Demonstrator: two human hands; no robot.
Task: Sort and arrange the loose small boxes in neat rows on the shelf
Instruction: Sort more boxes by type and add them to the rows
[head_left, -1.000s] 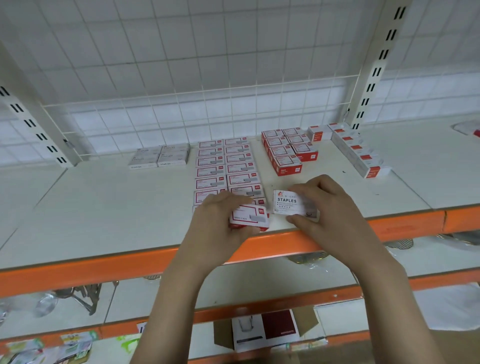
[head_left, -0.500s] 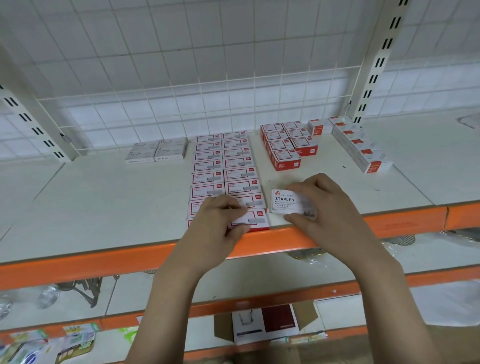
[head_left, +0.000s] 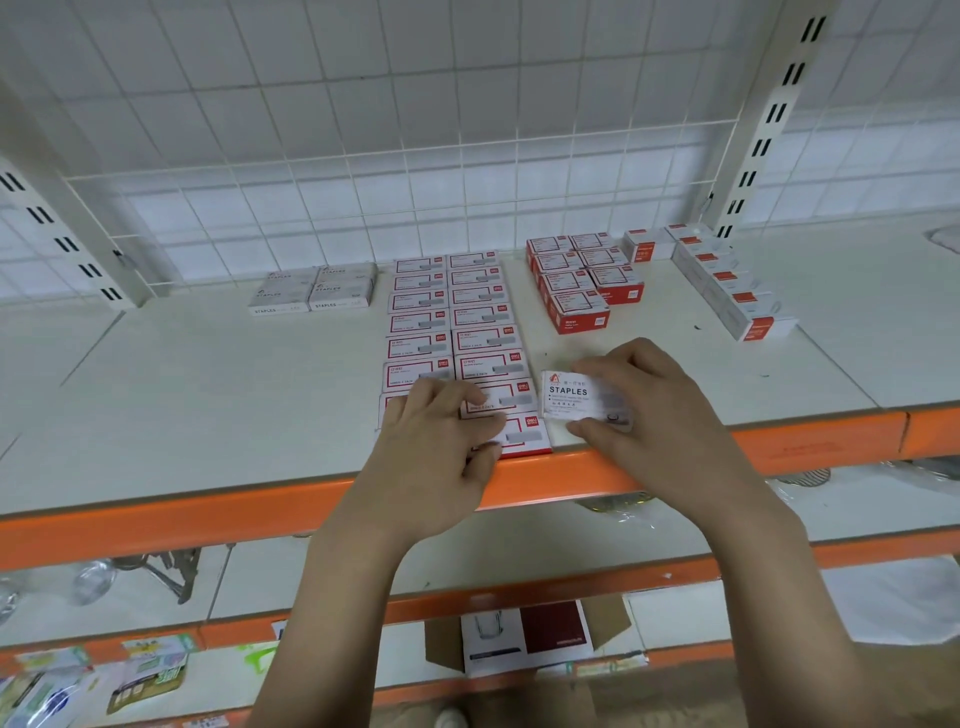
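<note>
Two neat columns of flat red-and-white boxes run from the back grid to the shelf's front edge. My left hand lies on the front boxes of these columns, its fingertips on the last red-and-white box by the orange edge. My right hand grips a white box marked STAPLES between thumb and fingers, resting on the shelf just right of the columns.
White STAPLES boxes sit at the back left. Thicker red boxes form a block at the back right, beside a slanted row of white-and-red boxes. The shelf has an orange front rail. Lower shelves hold packets and a carton.
My left hand has set the front red-and-white box flat at the end of the right column and now rests over it. My right hand has kept the STAPLES box in place.
</note>
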